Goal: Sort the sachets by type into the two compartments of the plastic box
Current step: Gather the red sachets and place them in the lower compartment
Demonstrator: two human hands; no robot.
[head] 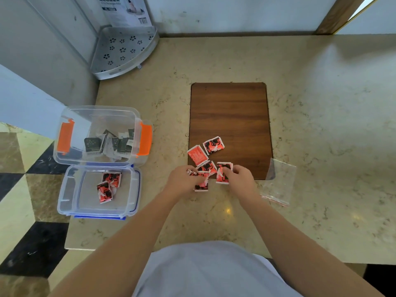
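Near the tabletop's front edge, left hand (182, 181) and right hand (241, 179) each pinch red sachets (213, 145) gathered on a wooden board (229, 112). More lie in the plastic box (64, 196) at left. Light, thin and slick, they seem best pinched by an edge.

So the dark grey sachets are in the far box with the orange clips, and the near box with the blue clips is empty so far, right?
Not quite. The dark grey sachets are in the far box with the orange clips, but the near box with the blue clips is not empty: the head view shows red sachets already lying in it.
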